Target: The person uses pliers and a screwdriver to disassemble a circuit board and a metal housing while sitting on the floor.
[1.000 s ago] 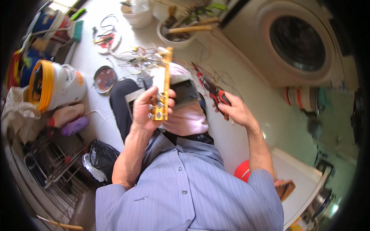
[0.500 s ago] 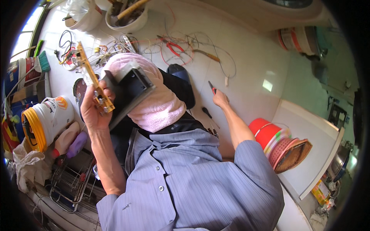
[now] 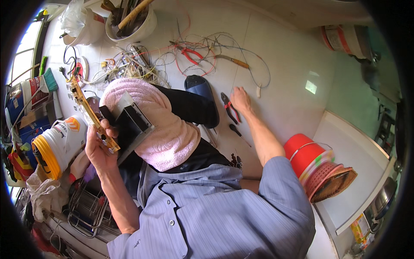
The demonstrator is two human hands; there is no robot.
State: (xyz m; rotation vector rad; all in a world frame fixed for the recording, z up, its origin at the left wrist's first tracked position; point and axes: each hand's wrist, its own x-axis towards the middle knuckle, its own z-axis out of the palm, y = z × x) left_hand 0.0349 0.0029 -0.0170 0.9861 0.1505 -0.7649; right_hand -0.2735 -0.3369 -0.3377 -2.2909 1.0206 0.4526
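My left hand is closed round a yellowish circuit board with a black metal-framed block attached, held tilted above the pink towel draped over my leg. Down on the floor lie red-and-black handled pliers, jaws pointing away from me. Just right of the pliers is my right hand, low over the floor, apart from them and apparently holding nothing. Its fingers are bent downward and partly hidden. A dark screwdriver rests closer to me.
Tangled wires, red pliers and a wooden-handled tool lie ahead. A tool bucket stands at the far left. On my left is a white bucket with yellow hose; on my right, a red bucket.
My right hand has let go of the pliers, which now lie on the floor beside it. The board in my left hand has shifted slightly left and down as the view moved.
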